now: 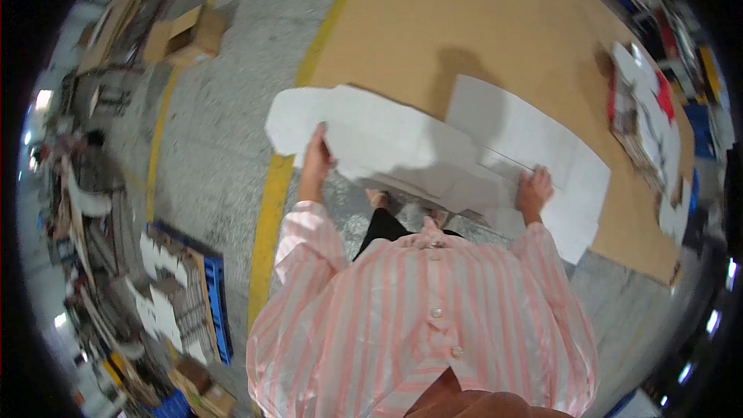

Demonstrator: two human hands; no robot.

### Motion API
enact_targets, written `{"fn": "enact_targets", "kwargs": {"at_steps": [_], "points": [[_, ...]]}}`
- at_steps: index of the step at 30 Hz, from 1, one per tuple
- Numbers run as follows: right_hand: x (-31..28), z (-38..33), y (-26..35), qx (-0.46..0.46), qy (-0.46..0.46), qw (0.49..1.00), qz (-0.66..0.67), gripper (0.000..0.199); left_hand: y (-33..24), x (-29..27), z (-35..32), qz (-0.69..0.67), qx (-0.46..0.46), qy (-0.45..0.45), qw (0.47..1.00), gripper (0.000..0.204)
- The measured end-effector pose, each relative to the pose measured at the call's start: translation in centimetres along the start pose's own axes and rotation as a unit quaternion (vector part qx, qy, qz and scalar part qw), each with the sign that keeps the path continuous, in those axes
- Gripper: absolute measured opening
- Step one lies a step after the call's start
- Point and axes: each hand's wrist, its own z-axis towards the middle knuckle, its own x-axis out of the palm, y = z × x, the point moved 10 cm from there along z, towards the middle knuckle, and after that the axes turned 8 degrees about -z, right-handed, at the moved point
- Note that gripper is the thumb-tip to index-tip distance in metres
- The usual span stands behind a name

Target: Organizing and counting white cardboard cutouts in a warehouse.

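A large white die-cut cardboard blank [402, 135] lies across in front of me, its left end reaching over the yellow floor line. My left hand [317, 156] grips the blank's near edge toward that end, with the thumb on top and the other fingers out of sight beneath. Farther right, my right hand [534, 190] lies on the white board by a fold line, fingers stretched and slightly apart. The board's right part, with a wide flap [503, 108] pointing away from me, rests over a big brown cardboard sheet [387, 31]. Shadows darken its middle.
A stack of white cut cardboard pieces [646, 108] sits on the brown sheet at the right. On the left floor stand an open brown carton [197, 39] and a blue pallet [215, 294] bearing more white blanks [166, 294]. A yellow line [271, 217] crosses the grey floor.
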Motion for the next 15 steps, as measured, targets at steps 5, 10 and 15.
{"fn": "enact_targets", "kwargs": {"at_steps": [5,10,15], "points": [[0.2,-0.4,1.5,0.001,0.021,1.000,0.006,0.055,2.4,1.1,-3.5,-0.188,-0.029,0.174,0.966,0.042],[0.0,-0.5,1.6,0.002,0.031,0.999,0.018,0.055,1.8,-1.6,-0.4,-0.112,0.046,0.113,0.986,0.030],[0.2,-0.3,1.2,-0.033,-0.028,0.999,0.020,0.055,0.3,-3.7,2.0,0.369,0.156,-0.044,0.915,0.034]]}}
